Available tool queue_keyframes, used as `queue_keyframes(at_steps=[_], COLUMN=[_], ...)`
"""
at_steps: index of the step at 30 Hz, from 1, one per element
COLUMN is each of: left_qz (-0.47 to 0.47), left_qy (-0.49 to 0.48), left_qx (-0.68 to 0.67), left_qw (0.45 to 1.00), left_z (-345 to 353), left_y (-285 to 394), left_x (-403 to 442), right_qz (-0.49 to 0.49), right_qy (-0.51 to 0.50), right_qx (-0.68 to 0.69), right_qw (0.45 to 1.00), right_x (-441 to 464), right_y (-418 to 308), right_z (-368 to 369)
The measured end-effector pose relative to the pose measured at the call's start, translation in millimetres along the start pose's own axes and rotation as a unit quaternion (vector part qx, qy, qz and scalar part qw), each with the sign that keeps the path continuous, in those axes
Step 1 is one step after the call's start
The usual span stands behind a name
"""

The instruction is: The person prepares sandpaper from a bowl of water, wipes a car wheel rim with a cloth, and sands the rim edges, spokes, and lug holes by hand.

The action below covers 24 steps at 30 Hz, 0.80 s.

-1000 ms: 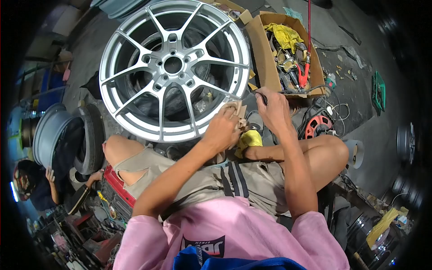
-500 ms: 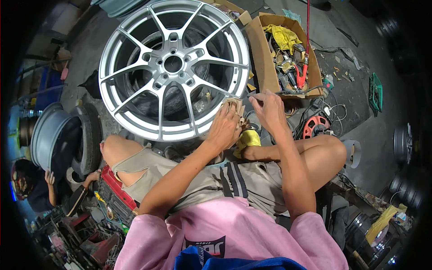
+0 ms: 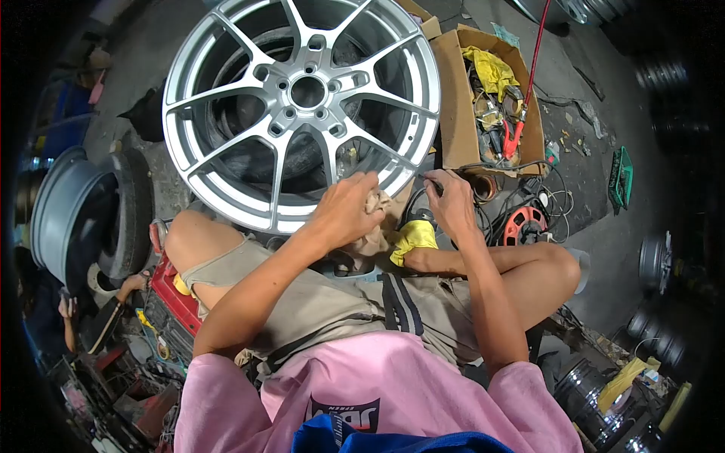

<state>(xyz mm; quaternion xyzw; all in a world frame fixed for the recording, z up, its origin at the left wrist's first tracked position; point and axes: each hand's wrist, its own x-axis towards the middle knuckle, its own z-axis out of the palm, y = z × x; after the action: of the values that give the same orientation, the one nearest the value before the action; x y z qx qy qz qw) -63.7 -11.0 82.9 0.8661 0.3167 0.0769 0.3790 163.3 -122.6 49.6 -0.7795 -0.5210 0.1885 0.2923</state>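
A silver multi-spoke wheel rim lies face up in front of me, over a dark tire. My left hand is closed around a crumpled beige cloth beside the near edge of the rim. Part of the cloth hangs below the fingers. Close to the rim's near right edge, my right hand has its fingers bent in a pinch. Something small and dark shows at its fingertips, too small to name.
An open cardboard box of tools and a yellow cloth stands right of the rim. A red cable reel and loose cables lie nearer. At left are another rim, an upright tire, a red case and another person's hand.
My left hand has drawn back and left from the rim's edge with the cloth. My right hand remains near the edge, fingers bent. The view has shifted slightly.
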Motion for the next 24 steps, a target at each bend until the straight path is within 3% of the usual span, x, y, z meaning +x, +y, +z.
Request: queue_keyframes(at_steps=[6, 10, 24], left_qz=[0.004, 0.053, 0.061], left_qy=[-0.036, -0.022, -0.052], left_qx=[0.089, 0.110, 0.182], left_qw=[0.995, 0.992, 0.980], left_z=[35.7, 43.8, 56.0], left_y=[-4.3, -5.9, -5.2], left_x=[14.8, 26.9, 35.8], right_qz=[0.030, 0.024, 0.073], right_qy=[0.061, 0.040, -0.010], right_qx=[-0.034, -0.071, -0.057], right_qw=[0.997, 0.996, 0.996], right_x=[2.1, -5.5, -4.4], right_y=[-2.7, 4.1, 11.4], right_z=[1.3, 8.6, 18.4])
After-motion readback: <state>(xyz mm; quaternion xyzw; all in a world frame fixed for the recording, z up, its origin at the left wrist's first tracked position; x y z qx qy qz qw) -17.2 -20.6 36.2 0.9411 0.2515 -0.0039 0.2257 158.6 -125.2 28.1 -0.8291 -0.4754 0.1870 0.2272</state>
